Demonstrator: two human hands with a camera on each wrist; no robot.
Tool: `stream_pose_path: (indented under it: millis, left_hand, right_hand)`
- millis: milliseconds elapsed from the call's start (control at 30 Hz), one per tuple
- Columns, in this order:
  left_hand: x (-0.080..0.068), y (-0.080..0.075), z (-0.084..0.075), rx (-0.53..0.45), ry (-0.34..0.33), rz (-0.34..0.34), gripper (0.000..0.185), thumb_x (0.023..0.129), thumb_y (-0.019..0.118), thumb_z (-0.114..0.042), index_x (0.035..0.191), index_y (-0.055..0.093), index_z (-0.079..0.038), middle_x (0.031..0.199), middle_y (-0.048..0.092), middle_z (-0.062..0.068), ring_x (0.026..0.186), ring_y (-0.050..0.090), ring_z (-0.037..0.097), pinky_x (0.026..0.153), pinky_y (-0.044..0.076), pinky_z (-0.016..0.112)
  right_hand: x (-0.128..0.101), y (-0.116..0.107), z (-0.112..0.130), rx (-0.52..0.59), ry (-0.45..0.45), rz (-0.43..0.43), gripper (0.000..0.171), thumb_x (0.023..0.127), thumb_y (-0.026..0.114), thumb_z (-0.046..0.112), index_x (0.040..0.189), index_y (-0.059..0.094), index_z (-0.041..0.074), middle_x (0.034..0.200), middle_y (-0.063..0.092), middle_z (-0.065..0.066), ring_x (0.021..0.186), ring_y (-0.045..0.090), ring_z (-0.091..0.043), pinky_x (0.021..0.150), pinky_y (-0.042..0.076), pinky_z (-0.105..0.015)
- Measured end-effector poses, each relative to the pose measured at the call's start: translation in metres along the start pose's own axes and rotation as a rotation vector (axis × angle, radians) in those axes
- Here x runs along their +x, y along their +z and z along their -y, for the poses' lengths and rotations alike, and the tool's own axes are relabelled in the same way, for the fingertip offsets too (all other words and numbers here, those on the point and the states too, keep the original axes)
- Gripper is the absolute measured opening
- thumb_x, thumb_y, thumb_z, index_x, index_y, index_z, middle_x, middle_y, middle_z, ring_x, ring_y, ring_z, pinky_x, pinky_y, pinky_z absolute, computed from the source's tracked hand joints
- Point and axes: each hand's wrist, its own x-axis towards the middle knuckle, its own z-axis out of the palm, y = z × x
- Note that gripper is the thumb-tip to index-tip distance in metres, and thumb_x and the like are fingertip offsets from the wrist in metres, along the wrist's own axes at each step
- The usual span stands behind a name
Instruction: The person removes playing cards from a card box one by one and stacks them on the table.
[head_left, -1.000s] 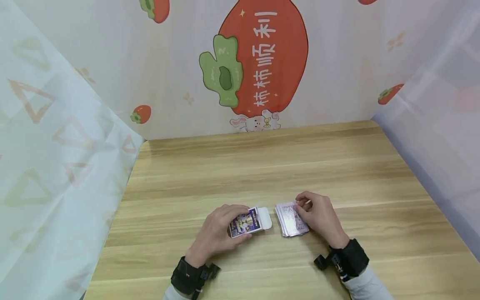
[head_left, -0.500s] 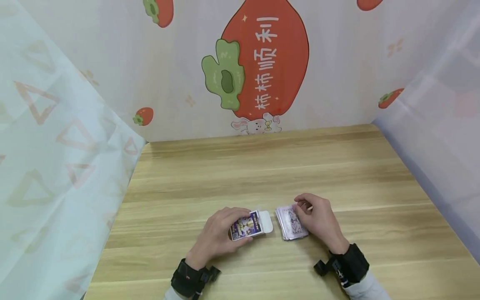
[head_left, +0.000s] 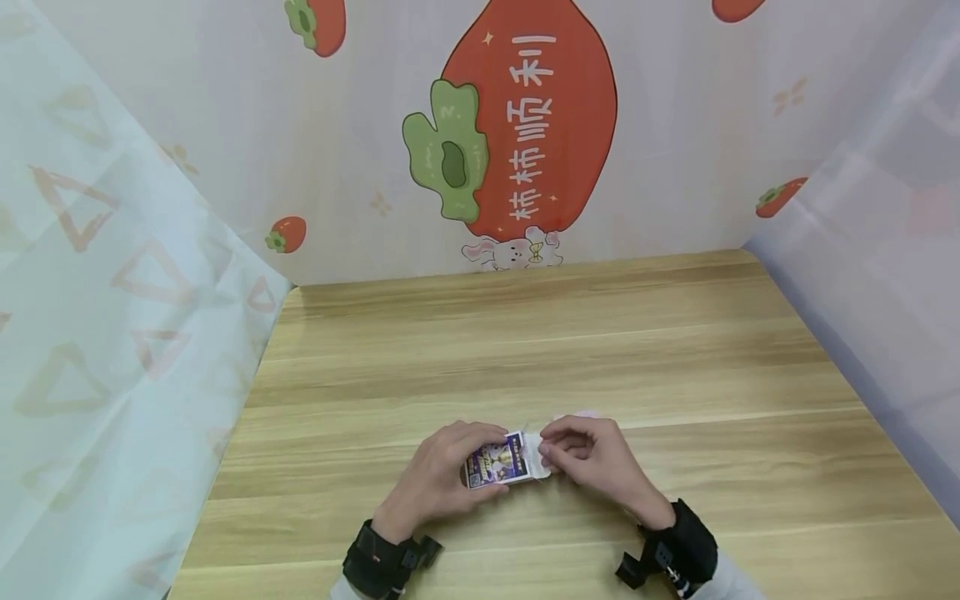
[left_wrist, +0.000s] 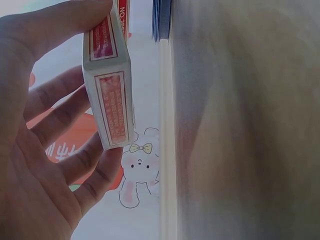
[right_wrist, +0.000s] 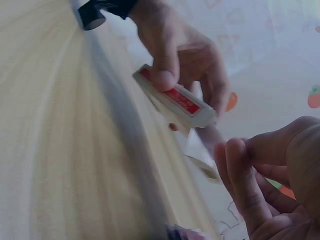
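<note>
My left hand (head_left: 450, 467) grips a small card box (head_left: 497, 461), white-edged with a blue-and-gold picture on top and red panels on its sides. Its thumb and fingers hold opposite sides, as the left wrist view also shows. My right hand (head_left: 596, 462) is at the box's open end, by the white flap (right_wrist: 202, 167). There its thumb and fingertip pinch the end of a thin greyish playing card (right_wrist: 209, 137) at the box's mouth. Behind the right hand, mostly hidden, lies a pile of playing cards (head_left: 588, 414); its layered edge shows in the left wrist view.
A wood-grain table (head_left: 360, 350) lies under both hands. At its back stands a printed curtain (head_left: 675, 125) with a large red persimmon, and pale cloths (head_left: 135, 333) hang on both sides. Each wrist wears a black strap with a small camera (head_left: 632, 572).
My right hand has moved left from the card pile to the open end of the box. The left hand keeps its hold on the box with little movement.
</note>
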Motion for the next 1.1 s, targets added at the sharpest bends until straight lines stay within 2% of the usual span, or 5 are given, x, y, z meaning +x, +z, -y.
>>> stream_pose_path:
  millis: [100, 233, 567, 733, 1100]
  left_hand:
    - [0.0, 0.0, -0.001, -0.006, -0.004, 0.008, 0.064, 0.078, 0.096, -0.042, 0.132, 0.07, -0.02, 0.133, 0.073, -0.006, 0.116, 0.07, 0.011, 0.097, 0.059, 0.032]
    - [0.0, 0.0, -0.002, -0.019, 0.015, 0.007, 0.063, 0.078, 0.096, -0.04, 0.132, 0.07, -0.019, 0.133, 0.074, -0.005, 0.116, 0.071, 0.012, 0.098, 0.059, 0.032]
    - [0.001, 0.003, -0.002, -0.067, 0.041, 0.016, 0.062, 0.078, 0.096, -0.038, 0.131, 0.071, -0.019, 0.131, 0.075, -0.006, 0.116, 0.07, 0.011, 0.097, 0.059, 0.03]
    - [0.001, 0.004, -0.002, -0.06, 0.048, 0.016, 0.062, 0.077, 0.097, -0.037, 0.131, 0.071, -0.019, 0.131, 0.075, -0.006, 0.116, 0.07, 0.011, 0.098, 0.059, 0.03]
    - [-0.001, 0.003, -0.001, -0.005, 0.032, -0.009, 0.066, 0.073, 0.098, -0.038, 0.13, 0.072, -0.018, 0.131, 0.075, -0.004, 0.114, 0.071, 0.013, 0.096, 0.06, 0.033]
  right_hand:
    - [0.0, 0.007, -0.003, -0.047, -0.006, 0.014, 0.017, 0.093, 0.08, 0.001, 0.109, 0.075, -0.003, 0.092, 0.078, -0.015, 0.078, 0.077, -0.018, 0.069, 0.066, -0.032]
    - [-0.001, 0.012, -0.007, -0.108, -0.018, 0.026, 0.017, 0.091, 0.083, 0.003, 0.106, 0.074, 0.003, 0.089, 0.075, -0.008, 0.074, 0.072, -0.011, 0.064, 0.065, -0.029]
    - [-0.003, 0.02, -0.008, -0.158, -0.002, 0.054, 0.027, 0.085, 0.08, -0.007, 0.104, 0.068, 0.009, 0.088, 0.069, -0.001, 0.072, 0.067, -0.007, 0.059, 0.062, -0.027]
    - [-0.003, 0.021, -0.006, -0.154, 0.03, 0.061, 0.029, 0.087, 0.079, -0.007, 0.108, 0.066, 0.007, 0.088, 0.068, -0.002, 0.073, 0.068, -0.008, 0.061, 0.062, -0.027]
    - [-0.003, 0.016, -0.002, -0.074, 0.134, 0.074, 0.036, 0.091, 0.081, 0.001, 0.121, 0.063, -0.008, 0.092, 0.074, -0.011, 0.075, 0.075, -0.013, 0.07, 0.066, -0.03]
